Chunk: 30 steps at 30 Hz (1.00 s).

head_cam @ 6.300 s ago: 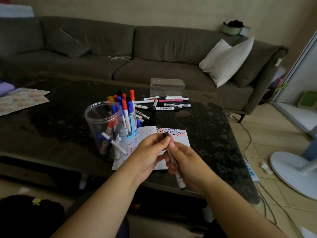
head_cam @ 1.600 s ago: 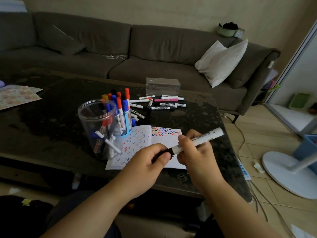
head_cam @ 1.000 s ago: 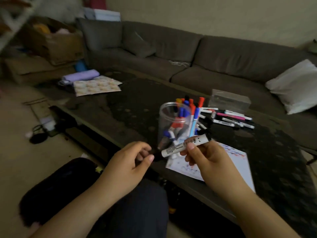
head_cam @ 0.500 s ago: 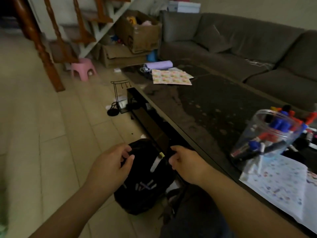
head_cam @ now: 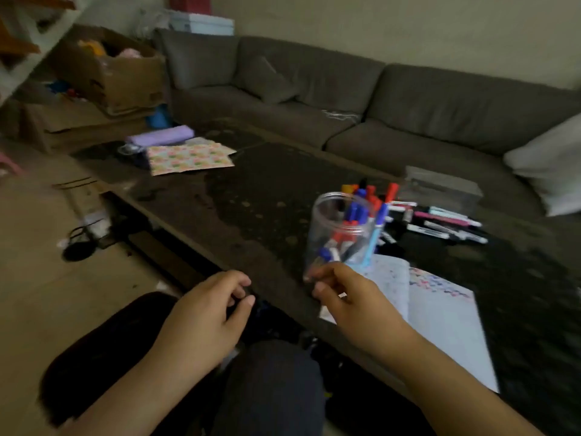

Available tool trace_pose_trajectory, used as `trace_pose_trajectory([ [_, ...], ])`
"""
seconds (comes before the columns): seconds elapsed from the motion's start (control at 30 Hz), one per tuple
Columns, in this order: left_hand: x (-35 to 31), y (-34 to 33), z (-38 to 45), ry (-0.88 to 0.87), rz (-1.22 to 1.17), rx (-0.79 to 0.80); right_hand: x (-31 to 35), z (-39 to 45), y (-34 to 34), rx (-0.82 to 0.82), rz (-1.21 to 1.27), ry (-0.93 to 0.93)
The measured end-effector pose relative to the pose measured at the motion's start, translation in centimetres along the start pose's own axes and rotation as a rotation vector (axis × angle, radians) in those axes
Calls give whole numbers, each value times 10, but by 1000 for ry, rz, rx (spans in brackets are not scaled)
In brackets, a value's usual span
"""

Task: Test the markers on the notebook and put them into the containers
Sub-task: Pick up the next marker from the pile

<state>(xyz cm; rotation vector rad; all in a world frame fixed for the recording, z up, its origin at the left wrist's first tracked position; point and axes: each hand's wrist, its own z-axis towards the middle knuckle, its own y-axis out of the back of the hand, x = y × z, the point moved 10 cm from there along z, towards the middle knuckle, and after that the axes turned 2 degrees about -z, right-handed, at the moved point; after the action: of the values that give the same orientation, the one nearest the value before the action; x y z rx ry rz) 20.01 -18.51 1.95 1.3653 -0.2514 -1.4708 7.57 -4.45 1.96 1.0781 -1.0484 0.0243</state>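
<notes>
- Left hand (head_cam: 201, 322) and right hand (head_cam: 352, 303): raised at the near tabletop (head_cam: 267, 196) edge, fingers loosely curled, nothing visibly held.
- Open notebook (head_cam: 440, 316): flat on tabletop, partly under right hand.
- Clear jar (head_cam: 339, 231): upright just beyond notebook, holding markers.
- Blue cup (head_cam: 374, 240): behind jar, holding upright markers.
- Loose markers (head_cam: 440, 223): lying farther right.
- Clear box (head_cam: 440, 187): beyond those.

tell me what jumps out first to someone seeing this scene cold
The clear jar crammed with red and blue markers, mid-table, just beyond the right hand. Beside it lies the open notebook with coloured test marks, and behind that loose markers are scattered. Both hands hover empty near the table edge, left hand over the lap.
</notes>
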Motion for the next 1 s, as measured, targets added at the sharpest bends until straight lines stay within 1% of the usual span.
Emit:
trace_pose_trajectory([
  [0.1,-51,-41,20,-120,-58,75,-41,-15,45,-80,25,-116],
  [0.23,-122,-92,37,-289,-114,155,-92,-39,99,-205,-6,-236],
  [0.33,-163,-124,46,-352,-143,185,-133,-58,131,-286,-11,-332],
  [0.43,-192,-154,55,-405,-161,223,-175,-73,150,-333,-11,-458],
  [0.53,-207,-186,67,-413,-161,282,-212,-76,164,-362,-43,-551],
  [0.63,-212,-219,89,-404,-158,320,-243,-63,177,-365,-96,-598],
  [0.83,-218,-273,137,-368,-129,344,-300,0,204,-338,-298,-586],
  [1.0,-219,-301,168,-324,-117,307,-332,74,220,-285,-488,-525],
])
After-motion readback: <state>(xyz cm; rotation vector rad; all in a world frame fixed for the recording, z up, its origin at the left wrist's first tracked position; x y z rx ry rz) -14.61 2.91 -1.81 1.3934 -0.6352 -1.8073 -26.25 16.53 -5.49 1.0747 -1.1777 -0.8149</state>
